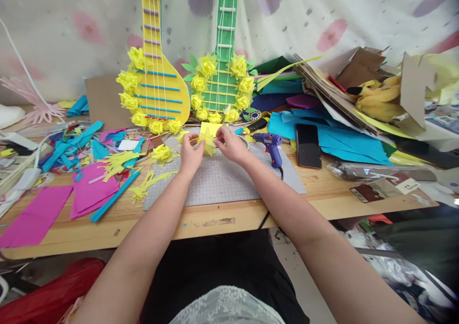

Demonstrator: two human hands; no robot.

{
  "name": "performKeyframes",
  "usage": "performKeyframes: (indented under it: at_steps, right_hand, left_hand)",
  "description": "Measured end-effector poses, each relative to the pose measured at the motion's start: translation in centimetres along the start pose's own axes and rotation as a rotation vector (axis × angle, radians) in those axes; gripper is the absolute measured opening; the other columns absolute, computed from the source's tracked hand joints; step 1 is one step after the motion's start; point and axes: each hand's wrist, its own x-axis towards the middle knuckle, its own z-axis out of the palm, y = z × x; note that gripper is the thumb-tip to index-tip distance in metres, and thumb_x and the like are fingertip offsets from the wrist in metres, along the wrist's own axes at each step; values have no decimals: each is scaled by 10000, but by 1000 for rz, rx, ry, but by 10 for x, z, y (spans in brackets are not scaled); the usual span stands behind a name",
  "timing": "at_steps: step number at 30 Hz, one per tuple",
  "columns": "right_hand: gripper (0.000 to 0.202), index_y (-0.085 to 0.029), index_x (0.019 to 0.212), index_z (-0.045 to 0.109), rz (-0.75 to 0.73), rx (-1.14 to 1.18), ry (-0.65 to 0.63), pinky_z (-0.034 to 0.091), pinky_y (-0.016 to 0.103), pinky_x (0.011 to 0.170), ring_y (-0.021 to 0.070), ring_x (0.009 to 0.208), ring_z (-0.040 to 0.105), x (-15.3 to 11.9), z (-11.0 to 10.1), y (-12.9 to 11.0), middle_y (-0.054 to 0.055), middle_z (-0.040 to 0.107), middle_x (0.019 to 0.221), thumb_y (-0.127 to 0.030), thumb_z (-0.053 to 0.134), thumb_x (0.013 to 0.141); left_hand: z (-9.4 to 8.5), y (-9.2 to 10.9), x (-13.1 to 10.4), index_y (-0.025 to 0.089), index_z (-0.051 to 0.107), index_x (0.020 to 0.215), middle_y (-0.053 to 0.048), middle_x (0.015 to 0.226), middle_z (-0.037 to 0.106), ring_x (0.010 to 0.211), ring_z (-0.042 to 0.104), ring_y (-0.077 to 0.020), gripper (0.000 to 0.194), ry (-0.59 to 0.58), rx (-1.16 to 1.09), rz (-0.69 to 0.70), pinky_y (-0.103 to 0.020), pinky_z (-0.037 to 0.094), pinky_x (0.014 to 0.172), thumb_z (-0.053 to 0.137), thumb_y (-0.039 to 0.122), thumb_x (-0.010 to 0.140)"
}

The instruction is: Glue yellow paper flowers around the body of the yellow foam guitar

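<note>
My left hand (191,153) pinches the left side of a yellow paper flower (207,141) above the grey cutting mat (222,180). On the flower's right side my right hand (228,143) is closed, its fingertips by the petals; what they hold is too small to tell. Behind the flower lies a square yellow piece (210,128). A yellow paper rose (161,155) rests left of my left hand. The blue glue gun (271,147) lies right of my right hand. Beyond the mat stand a yellow paper instrument (163,92) and a green one (219,87), both edged with yellow roses.
Pink sheets (93,190), a blue strip (114,197) and colourful scraps cover the table's left side. To the right are a black phone (308,145), blue paper (344,142), stacked cardboard (330,90) and a clear plastic packet (380,171).
</note>
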Motion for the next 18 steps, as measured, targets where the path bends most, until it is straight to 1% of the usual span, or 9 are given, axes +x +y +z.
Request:
performKeyframes:
  at_steps: [5, 11, 18]
  right_hand:
    - [143, -218, 976, 444, 34, -97, 12, 338, 286, 628, 193, 727, 587, -1, 0, -4, 22, 659, 812, -256, 485, 844]
    - [140, -223, 951, 449, 81, -87, 26, 334, 281, 623, 184, 721, 593, 1, 2, -5, 13, 663, 796, -277, 511, 837]
    - [178, -219, 953, 458, 120, -111, 52, 318, 282, 586, 189, 691, 592, 2, 6, -7, 5, 664, 777, -308, 529, 816]
  left_hand:
    - [0, 1, -1, 210, 496, 885, -52, 1022, 597, 909, 619, -161, 249, -5, 32, -6, -305, 501, 807, 649, 167, 693]
    - [1, 1, -2, 214, 497, 888, -49, 1013, 601, 918, 621, -165, 250, -11, 29, 3, -313, 493, 819, 656, 186, 697]
    - [2, 6, -4, 208, 488, 875, -53, 1012, 597, 932, 616, -167, 236, -22, 22, -28, -326, 487, 848, 639, 164, 699]
